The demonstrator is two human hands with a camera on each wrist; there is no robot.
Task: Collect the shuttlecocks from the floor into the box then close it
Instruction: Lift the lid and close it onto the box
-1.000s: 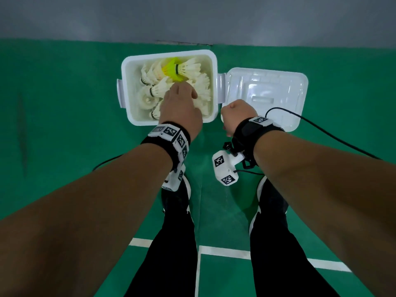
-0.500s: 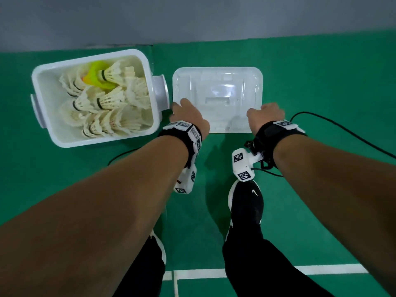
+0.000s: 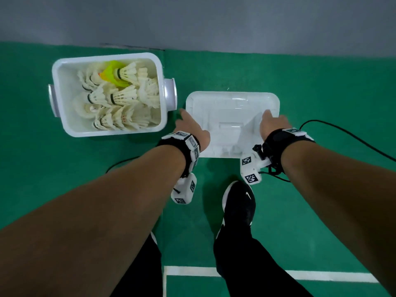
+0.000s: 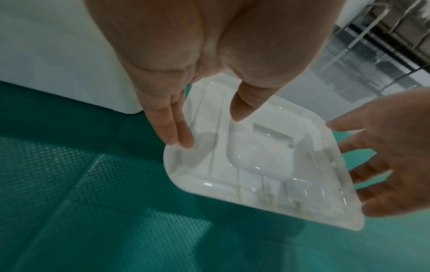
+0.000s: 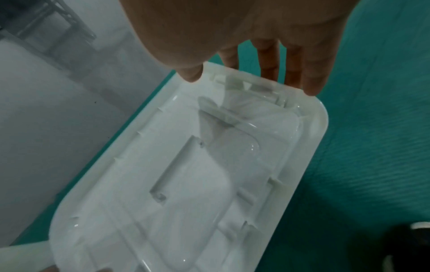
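Observation:
The white box [image 3: 64,116] stands open on the green floor at the left, filled with several white shuttlecocks [image 3: 122,97] and a yellow one [image 3: 111,71]. Its lid [image 3: 232,106] lies inside-up just to the right of it. My left hand [image 3: 188,130] is at the lid's left edge: straight fingers [image 4: 172,132] touch the rim of the lid [image 4: 256,165] and the thumb hovers over the inside. My right hand [image 3: 272,124] holds the right edge of the lid [image 5: 186,184], with the thumb [image 5: 190,73] on the rim and the fingers [image 5: 311,81] under it.
My black shoe [image 3: 240,202] stands just below the lid. A black cable [image 3: 342,133] runs off to the right across the floor. A grey wall [image 3: 192,22] rises behind the box. A white court line [image 3: 300,275] crosses near my legs.
My left hand left the box and both hands moved to the lid. Their fingers have since stretched out along its left and right edges, and the view shifted right.

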